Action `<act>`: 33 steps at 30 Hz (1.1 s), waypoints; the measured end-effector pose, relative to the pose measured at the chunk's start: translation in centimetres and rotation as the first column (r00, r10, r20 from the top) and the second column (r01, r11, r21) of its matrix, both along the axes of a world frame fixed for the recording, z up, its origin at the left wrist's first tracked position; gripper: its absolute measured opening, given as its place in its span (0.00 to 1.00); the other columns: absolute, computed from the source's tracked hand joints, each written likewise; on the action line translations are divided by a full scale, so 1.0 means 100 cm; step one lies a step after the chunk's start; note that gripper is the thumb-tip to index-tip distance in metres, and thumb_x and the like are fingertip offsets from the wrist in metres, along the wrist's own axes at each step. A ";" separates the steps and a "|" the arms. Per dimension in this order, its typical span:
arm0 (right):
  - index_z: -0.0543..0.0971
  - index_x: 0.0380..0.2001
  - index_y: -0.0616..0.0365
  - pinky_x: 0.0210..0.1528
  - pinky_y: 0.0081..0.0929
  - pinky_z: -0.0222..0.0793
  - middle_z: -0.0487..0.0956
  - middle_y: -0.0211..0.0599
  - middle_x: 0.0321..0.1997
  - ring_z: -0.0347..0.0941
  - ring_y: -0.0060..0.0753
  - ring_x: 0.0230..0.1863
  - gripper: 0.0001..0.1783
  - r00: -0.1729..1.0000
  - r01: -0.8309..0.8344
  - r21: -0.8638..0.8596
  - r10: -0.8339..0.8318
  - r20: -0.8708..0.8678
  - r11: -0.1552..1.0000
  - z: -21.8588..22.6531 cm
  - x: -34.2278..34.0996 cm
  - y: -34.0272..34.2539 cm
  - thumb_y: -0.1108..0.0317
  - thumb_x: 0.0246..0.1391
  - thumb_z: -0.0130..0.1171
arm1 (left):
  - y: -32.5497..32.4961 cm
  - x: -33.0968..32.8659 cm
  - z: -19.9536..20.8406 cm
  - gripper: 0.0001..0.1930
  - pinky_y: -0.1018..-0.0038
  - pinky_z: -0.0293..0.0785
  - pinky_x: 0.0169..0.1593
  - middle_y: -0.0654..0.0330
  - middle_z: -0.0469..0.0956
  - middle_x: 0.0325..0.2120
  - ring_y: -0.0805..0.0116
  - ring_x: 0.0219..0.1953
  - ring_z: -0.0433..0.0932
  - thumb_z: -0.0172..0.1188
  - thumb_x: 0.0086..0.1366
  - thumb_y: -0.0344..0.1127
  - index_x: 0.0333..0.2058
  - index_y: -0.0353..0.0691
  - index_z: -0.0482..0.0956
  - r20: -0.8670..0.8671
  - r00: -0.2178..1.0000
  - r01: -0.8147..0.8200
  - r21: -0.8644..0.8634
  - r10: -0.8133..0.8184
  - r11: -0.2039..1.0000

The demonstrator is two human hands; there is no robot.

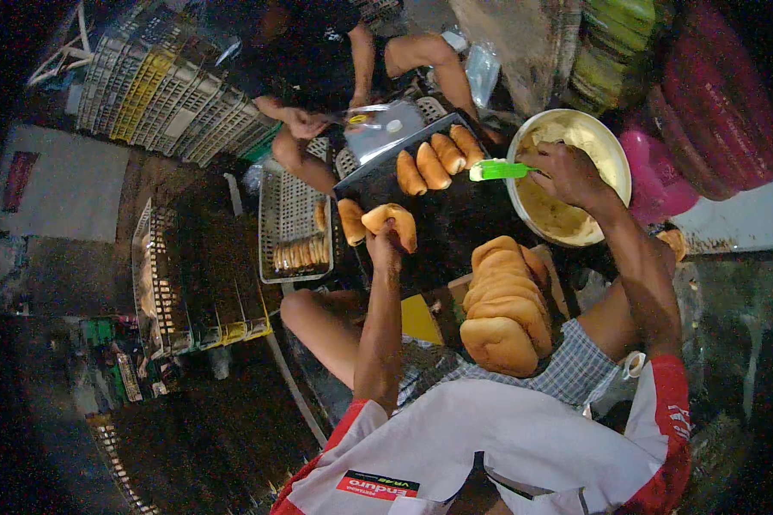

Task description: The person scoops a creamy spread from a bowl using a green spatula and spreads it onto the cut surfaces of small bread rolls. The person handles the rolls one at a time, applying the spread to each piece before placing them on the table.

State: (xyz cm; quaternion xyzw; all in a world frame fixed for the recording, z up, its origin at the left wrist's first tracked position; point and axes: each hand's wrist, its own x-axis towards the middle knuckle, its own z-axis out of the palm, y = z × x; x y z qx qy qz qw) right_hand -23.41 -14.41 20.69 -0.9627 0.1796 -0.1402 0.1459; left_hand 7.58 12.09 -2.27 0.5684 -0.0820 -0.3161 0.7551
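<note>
Stacked crates: at your far left, a tall stack of pale and yellow crates (159, 94) leans at an angle; the fisheye rim bends it, and darkness swallows what lies below.
Packed crate: the grey crate (270, 232) holds a row of wrapped rolls (302, 253) at its near end; glare on the wrapping blurs their count.
Co-worker: a person's hand (301, 122) is across from you, beside a clear plastic sheet (386, 133); you cannot tell whether it grips the sheet.
Left hand: your left hand (385, 246) grips a golden bun (401, 215) from the near side, raised over the tray's left part; the fingers beneath it are hidden.
Single roll: one browned roll (349, 221) lies just left of that bun, partly covered by it.
Tray: the dark tray (376, 182) carries four rolls (431, 165) side by side near its far edge; its near side is lost in shadow.
Spatula: the green spatula (500, 170) points left, pale cream on its tip, which is close to the rightmost roll.
Bun pile: overlapping buns (507, 300) stand in front of you; whatever supports them is mostly covered.
Right hand: your right hand (567, 174) is closed on the spatula's handle end, above the tub; shade blurs the fingertips.
Tub: the round tub (524, 206) holds pale cream, partly blocked by your hand and forearm.
Far right: a pink plastic item (657, 176) touches or nearly touches the tub; its shape is unclear.
</note>
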 end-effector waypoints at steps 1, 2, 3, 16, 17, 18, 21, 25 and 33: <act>0.81 0.47 0.49 0.42 0.43 0.73 0.78 0.40 0.35 0.76 0.48 0.39 0.17 0.999 0.031 0.008 -0.031 -0.019 0.999 -0.004 -0.010 -0.009 0.65 0.52 0.59 | -0.016 -0.009 -0.001 0.21 0.59 0.78 0.45 0.56 0.79 0.42 0.52 0.43 0.81 0.59 0.60 0.32 0.53 0.43 0.70 0.196 0.970 0.096 0.236 -0.144 0.967; 0.81 0.47 0.48 0.43 0.44 0.73 0.78 0.40 0.36 0.76 0.49 0.40 0.17 0.999 0.033 -0.016 -0.034 -0.043 0.999 -0.030 -0.019 -0.031 0.64 0.52 0.59 | -0.031 -0.021 -0.004 0.22 0.56 0.78 0.45 0.55 0.79 0.42 0.49 0.43 0.80 0.61 0.58 0.32 0.53 0.44 0.71 0.377 0.835 0.145 0.552 -0.401 0.821; 0.81 0.47 0.48 0.43 0.45 0.73 0.78 0.41 0.37 0.76 0.49 0.41 0.17 0.997 0.037 -0.032 -0.039 -0.073 0.999 -0.049 -0.030 -0.045 0.64 0.52 0.59 | -0.043 -0.042 -0.006 0.24 0.54 0.77 0.46 0.55 0.80 0.43 0.46 0.44 0.80 0.63 0.56 0.33 0.52 0.46 0.72 0.459 0.603 0.072 0.783 -0.653 0.617; 0.80 0.44 0.51 0.45 0.47 0.72 0.78 0.44 0.37 0.76 0.52 0.41 0.16 0.987 0.080 0.127 -0.060 -0.151 0.989 -0.002 -0.044 -0.034 0.64 0.50 0.58 | -0.045 -0.042 0.011 0.19 0.61 0.77 0.49 0.55 0.77 0.41 0.58 0.44 0.78 0.58 0.64 0.41 0.49 0.38 0.72 -0.385 0.874 0.218 -0.236 -0.297 0.947; 0.80 0.43 0.52 0.45 0.47 0.72 0.78 0.45 0.37 0.77 0.52 0.41 0.16 0.979 0.128 0.106 -0.109 -0.173 0.986 0.008 -0.058 -0.038 0.64 0.50 0.58 | -0.071 -0.044 0.006 0.21 0.61 0.77 0.47 0.53 0.77 0.41 0.57 0.44 0.78 0.60 0.62 0.43 0.49 0.36 0.72 -0.431 0.837 0.255 -0.237 -0.337 0.937; 0.81 0.43 0.52 0.45 0.48 0.72 0.79 0.45 0.36 0.77 0.53 0.40 0.15 0.998 -0.003 0.158 0.013 -0.062 0.987 -0.002 -0.009 -0.018 0.65 0.50 0.58 | -0.006 0.020 -0.009 0.22 0.61 0.78 0.45 0.52 0.78 0.41 0.58 0.43 0.79 0.61 0.63 0.43 0.49 0.35 0.72 -0.275 0.947 0.162 -0.031 -0.165 0.986; 0.81 0.40 0.53 0.46 0.49 0.72 0.79 0.47 0.36 0.77 0.55 0.40 0.14 0.989 0.104 0.088 -0.094 -0.114 0.991 0.007 -0.051 -0.041 0.65 0.49 0.58 | -0.079 0.069 -0.058 0.23 0.63 0.78 0.42 0.50 0.80 0.39 0.59 0.43 0.80 0.64 0.62 0.45 0.47 0.32 0.74 0.164 0.957 0.173 0.348 -0.241 0.921; 0.83 0.39 0.54 0.48 0.45 0.74 0.83 0.46 0.42 0.79 0.52 0.42 0.14 0.974 0.064 0.104 -0.039 -0.221 0.993 -0.033 -0.029 -0.058 0.61 0.50 0.58 | -0.071 0.067 -0.028 0.25 0.64 0.74 0.49 0.47 0.80 0.37 0.55 0.45 0.79 0.65 0.61 0.49 0.43 0.29 0.77 0.674 0.626 -0.276 0.663 -0.393 0.696; 0.77 0.24 0.59 0.24 0.36 0.67 0.74 0.40 0.19 0.71 0.36 0.21 0.06 0.786 0.563 0.454 -0.277 -0.552 0.691 -0.046 -0.025 -0.057 0.67 0.46 0.58 | 0.020 -0.170 0.160 0.28 0.62 0.73 0.48 0.47 0.77 0.40 0.53 0.45 0.77 0.73 0.52 0.48 0.42 0.31 0.77 0.162 0.840 0.426 0.394 -0.518 0.815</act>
